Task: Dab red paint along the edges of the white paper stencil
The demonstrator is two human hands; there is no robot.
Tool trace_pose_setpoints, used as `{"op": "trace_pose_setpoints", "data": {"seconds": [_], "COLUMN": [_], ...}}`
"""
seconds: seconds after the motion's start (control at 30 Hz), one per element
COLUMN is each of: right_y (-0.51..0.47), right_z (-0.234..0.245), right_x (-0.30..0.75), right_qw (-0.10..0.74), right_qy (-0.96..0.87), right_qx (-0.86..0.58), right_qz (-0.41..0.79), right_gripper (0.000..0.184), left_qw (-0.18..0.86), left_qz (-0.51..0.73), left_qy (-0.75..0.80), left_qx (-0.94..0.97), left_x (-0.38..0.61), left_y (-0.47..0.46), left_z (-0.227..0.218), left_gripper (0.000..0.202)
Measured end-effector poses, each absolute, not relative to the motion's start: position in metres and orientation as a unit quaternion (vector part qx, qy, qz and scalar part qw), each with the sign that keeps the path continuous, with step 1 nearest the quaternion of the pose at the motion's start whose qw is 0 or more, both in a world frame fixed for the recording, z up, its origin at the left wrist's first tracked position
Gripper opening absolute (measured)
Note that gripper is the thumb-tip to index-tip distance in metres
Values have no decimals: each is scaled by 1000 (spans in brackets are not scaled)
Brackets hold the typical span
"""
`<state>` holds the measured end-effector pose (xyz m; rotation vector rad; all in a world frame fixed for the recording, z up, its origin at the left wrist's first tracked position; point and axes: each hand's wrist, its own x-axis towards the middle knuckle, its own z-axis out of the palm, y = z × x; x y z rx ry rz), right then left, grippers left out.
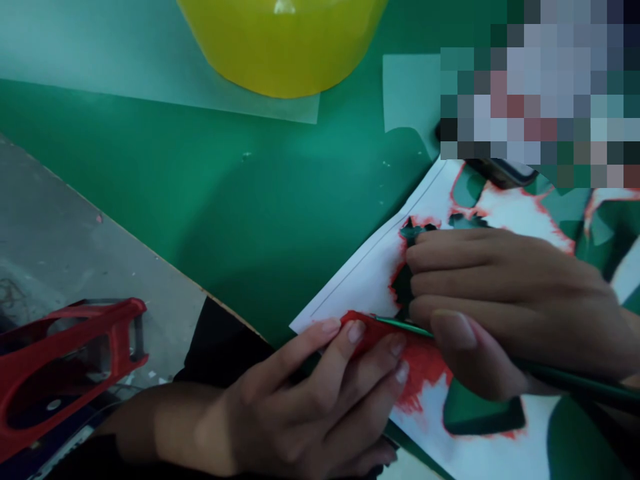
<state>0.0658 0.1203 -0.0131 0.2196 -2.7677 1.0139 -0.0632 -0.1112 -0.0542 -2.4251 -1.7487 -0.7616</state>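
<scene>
My right hand (500,300) is closed round a thin paintbrush (575,379) with a dark green handle. Its tip meets a red-painted part (425,370) of a white paper sheet (350,287). Close by, my left hand (315,393) grips the painted paper near its edge, fingertips on the red. What lies under that palm is hidden. Cut-out openings in the sheet have red, partly ragged borders, and the green tabletop (300,193) shows through them.
A yellow rounded container (285,53) stands at the top on a translucent sheet (125,73). Another pale piece (407,90) lies right of it. A dark object (510,170) rests beside a blurred-out area. Beyond the table edge, a red plastic frame (65,360) is at lower left.
</scene>
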Motion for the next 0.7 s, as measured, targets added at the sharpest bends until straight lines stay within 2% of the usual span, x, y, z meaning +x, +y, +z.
{"op": "trace_pose_setpoints", "data": {"seconds": [0.23, 0.7], "right_y": [120, 120], "right_z": [-12, -12], "right_x": [68, 64], "right_qw": [85, 83], "right_qy": [-935, -933], "right_qx": [69, 78], "right_qz": [336, 342], "right_gripper": [40, 40], "left_qw": [25, 31], "left_qz": [-242, -245], "left_qy": [-563, -570], "left_qx": [-789, -783], "left_x": [-63, -62], "left_y": [-111, -112], "left_z": [-55, -55], "left_gripper": [68, 62]}}
